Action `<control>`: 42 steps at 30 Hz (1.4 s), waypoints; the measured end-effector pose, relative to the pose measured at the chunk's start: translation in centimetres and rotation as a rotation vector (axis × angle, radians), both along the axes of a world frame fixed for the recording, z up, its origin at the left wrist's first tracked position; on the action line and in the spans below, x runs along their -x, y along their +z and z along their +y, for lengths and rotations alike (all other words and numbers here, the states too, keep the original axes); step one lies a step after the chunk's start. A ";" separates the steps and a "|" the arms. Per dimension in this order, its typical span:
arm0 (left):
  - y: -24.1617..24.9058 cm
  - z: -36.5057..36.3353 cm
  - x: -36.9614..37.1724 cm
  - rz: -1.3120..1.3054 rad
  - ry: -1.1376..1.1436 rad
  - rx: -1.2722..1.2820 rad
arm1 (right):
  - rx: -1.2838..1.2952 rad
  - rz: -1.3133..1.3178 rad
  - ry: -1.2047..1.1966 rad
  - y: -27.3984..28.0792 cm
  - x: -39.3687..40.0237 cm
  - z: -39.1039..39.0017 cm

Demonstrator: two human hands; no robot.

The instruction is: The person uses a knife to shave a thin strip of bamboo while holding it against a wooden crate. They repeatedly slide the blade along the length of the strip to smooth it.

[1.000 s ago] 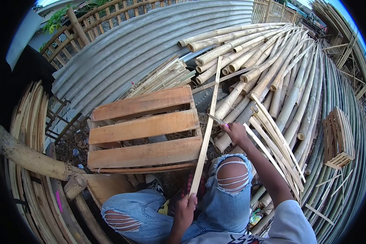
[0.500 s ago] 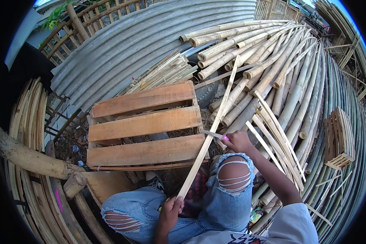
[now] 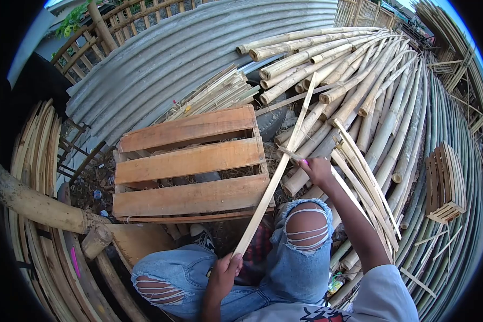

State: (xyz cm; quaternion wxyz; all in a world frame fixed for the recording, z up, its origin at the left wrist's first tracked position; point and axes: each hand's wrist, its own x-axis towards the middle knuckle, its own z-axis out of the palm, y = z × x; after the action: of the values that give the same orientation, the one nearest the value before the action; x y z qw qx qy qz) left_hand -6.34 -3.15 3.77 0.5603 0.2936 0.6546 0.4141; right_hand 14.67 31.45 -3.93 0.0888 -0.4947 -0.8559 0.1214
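A long pale bamboo strip (image 3: 270, 190) runs diagonally from my lap up past the slatted wooden crate (image 3: 190, 163). Its lower end is gripped in my left hand (image 3: 225, 273), with the thumb along the strip. Farther up, my right hand (image 3: 317, 170) is closed round the pink handle of a knife (image 3: 291, 154). The blade lies against the upper part of the strip, to the right of the crate. Most of the handle is hidden in my fingers.
Bamboo poles (image 3: 378, 115) fan out at the upper right. Split strips (image 3: 367, 188) lie beside my right arm. A small slatted crate (image 3: 445, 182) sits at the far right. Corrugated sheeting (image 3: 161, 70) stands behind. A thick bamboo beam (image 3: 43, 206) and more strips are at the left.
My right hand and the knife have moved up along the strip, away from my body. My left hand still holds the lower end, nearly in place.
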 end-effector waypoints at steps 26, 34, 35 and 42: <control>1.7 -2.9 1.7 -0.069 0.060 0.078 | 0.117 0.162 0.003 0.0 1.0 -0.6; 2.7 -1.8 1.9 -0.042 0.055 0.063 | 0.146 0.168 0.198 0.4 2.4 -5.0; 2.8 -1.7 2.0 -0.046 0.058 0.065 | 0.146 0.153 0.187 0.7 2.4 -4.9; 2.2 -1.1 1.9 -0.006 0.007 0.069 | 0.173 0.148 -0.102 1.7 2.7 -1.2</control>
State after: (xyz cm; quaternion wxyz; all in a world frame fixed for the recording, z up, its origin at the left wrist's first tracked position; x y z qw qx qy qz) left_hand -8.25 -4.24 5.99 0.5706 0.2705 0.6677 0.3943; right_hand 11.96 30.27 -2.20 0.1150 -0.5332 -0.8070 0.2264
